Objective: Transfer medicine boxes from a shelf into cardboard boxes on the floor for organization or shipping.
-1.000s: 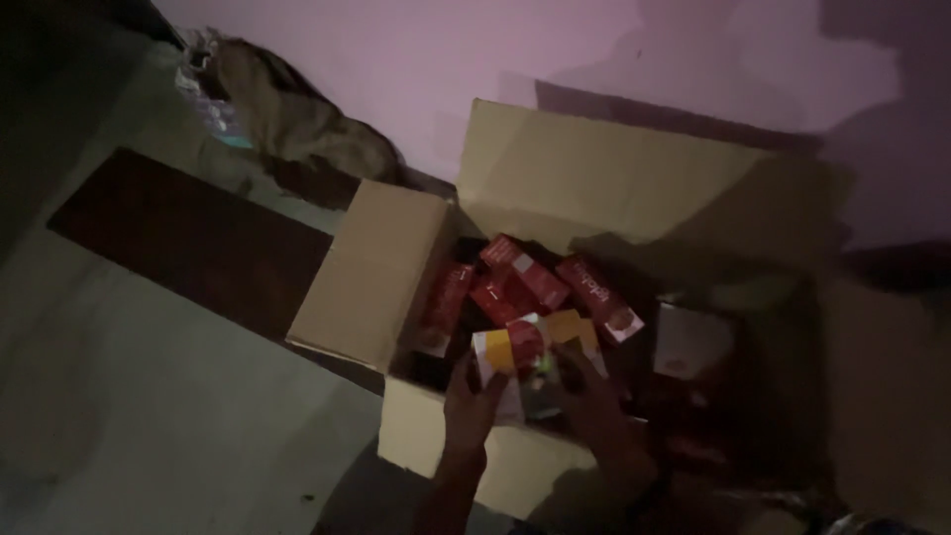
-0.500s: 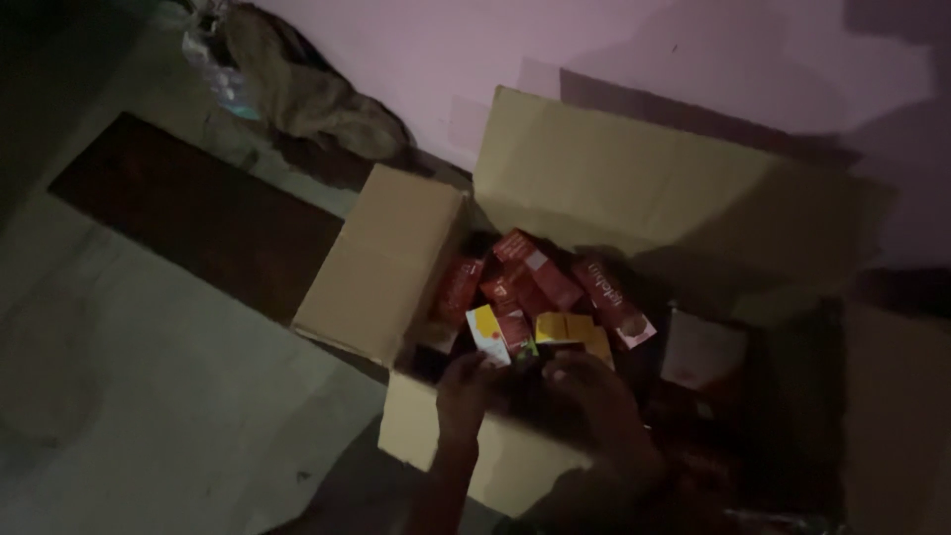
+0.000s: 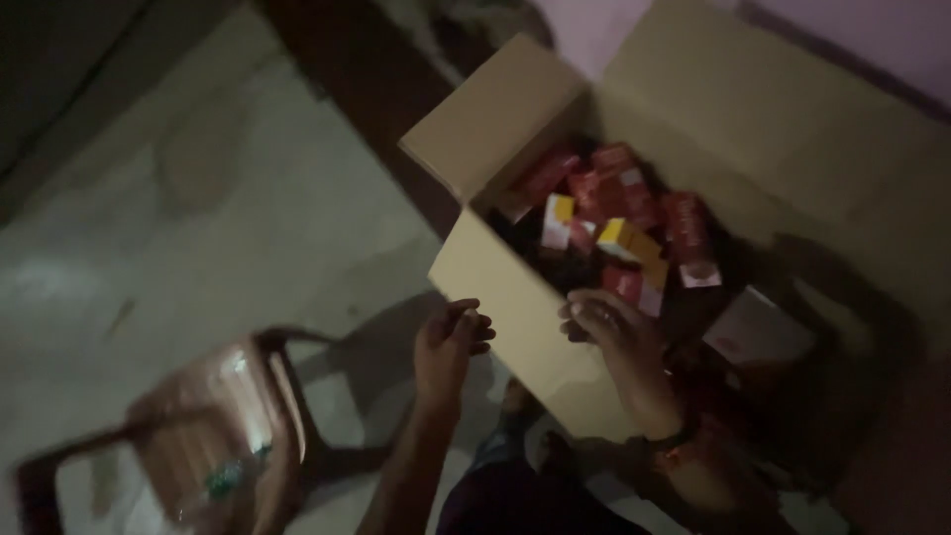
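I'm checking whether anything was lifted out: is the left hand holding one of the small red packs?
No, the left hand is empty, held in front of the cardboard box, outside it, while the red packs lie inside.

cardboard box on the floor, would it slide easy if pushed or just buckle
The cardboard box probably resists sliding: it looks well filled with small red and yellow cartons. Its open flaps would likely bend if pushed. A push low on the wall, beside the right hand, seems firmer.

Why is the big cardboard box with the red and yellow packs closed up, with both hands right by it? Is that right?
Not quite. In the head view the cardboard box is open, its flaps folded out, so the red and yellow packs inside show. The rest holds: the left hand and right hand are at its near edge.
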